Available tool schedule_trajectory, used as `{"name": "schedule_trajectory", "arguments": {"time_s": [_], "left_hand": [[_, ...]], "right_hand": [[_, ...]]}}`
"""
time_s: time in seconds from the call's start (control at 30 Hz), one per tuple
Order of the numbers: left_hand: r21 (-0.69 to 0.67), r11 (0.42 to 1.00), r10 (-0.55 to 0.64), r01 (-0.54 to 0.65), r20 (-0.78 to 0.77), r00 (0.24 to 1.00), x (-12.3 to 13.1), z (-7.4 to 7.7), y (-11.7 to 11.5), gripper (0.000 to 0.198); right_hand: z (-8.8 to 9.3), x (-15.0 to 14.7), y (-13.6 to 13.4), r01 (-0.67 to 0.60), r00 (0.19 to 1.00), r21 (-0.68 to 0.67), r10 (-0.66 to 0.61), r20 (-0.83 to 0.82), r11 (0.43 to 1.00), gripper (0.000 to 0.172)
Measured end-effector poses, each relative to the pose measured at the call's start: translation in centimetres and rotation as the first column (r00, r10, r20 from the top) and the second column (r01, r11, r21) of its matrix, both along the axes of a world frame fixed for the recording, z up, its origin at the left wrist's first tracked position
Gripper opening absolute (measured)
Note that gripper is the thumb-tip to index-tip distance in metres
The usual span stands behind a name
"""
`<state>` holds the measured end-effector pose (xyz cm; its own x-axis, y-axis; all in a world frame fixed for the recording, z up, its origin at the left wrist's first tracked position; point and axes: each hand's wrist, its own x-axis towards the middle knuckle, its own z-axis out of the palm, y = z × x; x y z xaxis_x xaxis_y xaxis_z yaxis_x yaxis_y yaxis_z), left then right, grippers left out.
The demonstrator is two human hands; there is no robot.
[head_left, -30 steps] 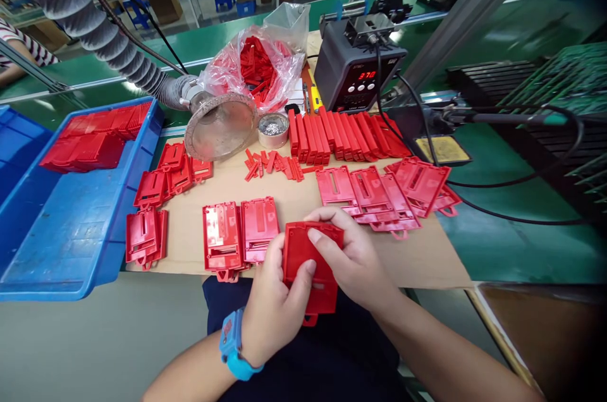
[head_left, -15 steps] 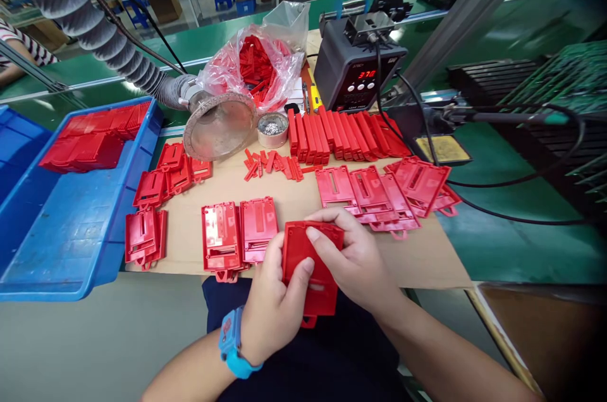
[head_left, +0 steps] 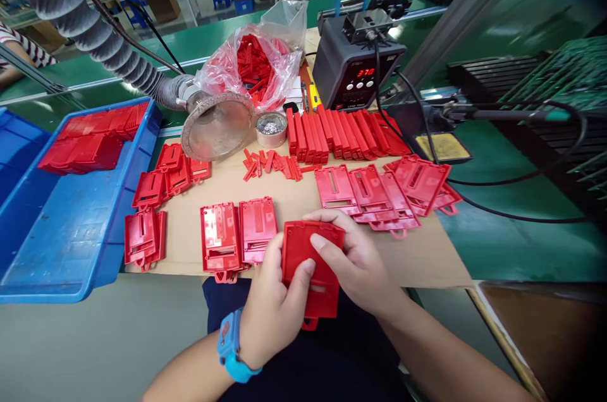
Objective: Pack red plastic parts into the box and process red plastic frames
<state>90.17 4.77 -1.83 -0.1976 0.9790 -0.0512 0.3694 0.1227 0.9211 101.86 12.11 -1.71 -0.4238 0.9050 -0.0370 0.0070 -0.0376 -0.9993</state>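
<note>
Over my lap, at the desk's near edge, my left hand and right hand both pinch one red plastic cover, thumbs pressed on its face. It may be two stacked halves; I can't tell. Open red housings lie just left.

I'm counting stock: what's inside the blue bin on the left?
Stacks of flat red plastic parts lie at the far end of the blue bin. Anything beneath those stacks is covered.
</note>
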Motion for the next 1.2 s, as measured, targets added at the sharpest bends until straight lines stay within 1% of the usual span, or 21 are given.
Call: {"name": "schedule_trajectory", "arguments": {"time_s": [0.07,0.17,0.33,0.43,0.5,0.53,0.6,0.63,0.7,0.73,0.83,0.87,0.9,0.93,0.97,1.0,1.03,1.07,1.1,1.13,1.2], "left_hand": [[-0.013,1.000,-0.009,0.009,0.043,0.999,-0.1,0.3,0.1,0.035],[-0.007,1.000,0.000,0.001,0.052,0.999,-0.1,0.5,0.2,0.036],[0.022,1.000,-0.017,0.015,0.072,0.997,-0.1,0.2,0.4,0.035],[0.022,1.000,-0.011,0.008,0.138,0.990,-0.1,0.3,0.5,0.035],[-0.038,0.999,0.028,-0.020,0.234,0.972,-0.2,0.4,0.6,0.039],[-0.091,0.995,0.064,-0.039,0.291,0.955,-0.2,0.5,0.6,0.042],[-0.223,0.970,0.176,-0.097,0.370,0.912,-0.4,0.6,0.5,0.048],[-0.279,0.952,0.232,-0.128,0.382,0.894,-0.5,0.6,0.4,0.049],[-0.328,0.926,0.306,-0.189,0.358,0.882,-0.8,0.6,0.1,0.051],[-0.319,0.927,0.306,-0.197,0.341,0.889,-1.1,0.7,0.0,0.050],[-0.216,0.967,0.201,-0.132,0.336,0.920,-2.8,1.3,-0.2,0.053],[-0.169,0.976,0.188,-0.139,0.326,0.927,-3.8,1.6,-0.1,0.054],[-0.112,0.976,0.214,-0.189,0.292,0.932,-4.9,1.8,-0.1,0.055],[-0.041,0.960,0.280,-0.278,0.233,0.931,-6.1,1.9,0.1,0.054],[0.039,0.923,0.373,-0.382,0.140,0.917,-7.3,1.9,0.2,0.052],[0.121,0.878,0.462,-0.462,0.035,0.886,-8.4,1.7,0.3,0.049],[0.170,0.852,0.511,-0.495,-0.064,0.857,-9.4,1.4,0.5,0.046],[0.174,0.849,0.522,-0.498,-0.139,0.841,-10.1,0.9,0.5,0.044],[0.139,0.864,0.503,-0.485,-0.178,0.846,-10.5,0.5,0.6,0.044],[0.075,0.885,0.465,-0.460,-0.185,0.866,-10.8,0.1,0.6,0.045],[-0.043,0.909,0.406,-0.414,-0.130,0.905,-10.8,-0.6,0.4,0.047]], "right_hand": [[-0.1,0.2,-0.1,-0.006,1.000,0.006,0.006,-0.006,1.000,0.013],[-0.1,0.2,0.0,0.014,1.000,0.009,-0.014,-0.001,1.000,0.010],[0.0,-0.2,0.2,0.067,0.998,-0.021,-0.067,-0.006,0.998,0.006],[0.1,-0.2,0.3,0.080,0.997,-0.038,-0.081,-0.008,0.996,0.005],[0.2,-0.2,0.3,0.040,0.999,-0.078,-0.042,-0.021,0.996,0.006],[0.1,-0.1,0.2,0.016,1.000,-0.105,-0.018,-0.025,0.994,0.010],[0.0,0.0,-0.2,-0.016,1.000,-0.147,0.012,-0.025,0.989,0.027],[-0.1,0.0,-0.3,-0.018,1.000,-0.157,0.015,-0.021,0.987,0.036],[-0.4,0.1,-0.6,-0.014,1.000,-0.156,0.014,-0.001,0.988,0.049],[-0.5,0.1,-0.6,-0.008,1.000,-0.149,0.010,0.009,0.989,0.050],[-0.6,-0.3,0.2,0.024,0.998,-0.109,-0.018,0.063,0.994,0.049],[-0.6,-0.6,0.6,0.043,0.994,-0.073,-0.035,0.099,0.996,0.047],[-0.7,-1.0,1.0,0.056,0.988,-0.025,-0.051,0.143,0.998,0.046],[-0.7,-1.5,1.5,0.058,0.979,0.030,-0.062,0.193,0.998,0.045],[-0.8,-2.0,1.8,0.046,0.967,0.084,-0.065,0.245,0.995,0.044],[-0.9,-2.6,2.1,0.020,0.953,0.132,-0.059,0.298,0.991,0.043],[-0.9,-3.2,2.3,-0.013,0.934,0.173,-0.050,0.353,0.985,0.043],[-1.0,-3.9,2.4,-0.047,0.910,0.207,-0.044,0.413,0.977,0.043],[-1.1,-4.5,2.4,-0.083,0.877,0.234,-0.041,0.479,0.969,0.044],[-1.1,-5.1,2.5,-0.117,0.835,0.253,-0.043,0.548,0.960,0.045],[-1.1,-6.1,2.5,-0.178,0.747,0.271,-0.049,0.663,0.946,0.046]]}}
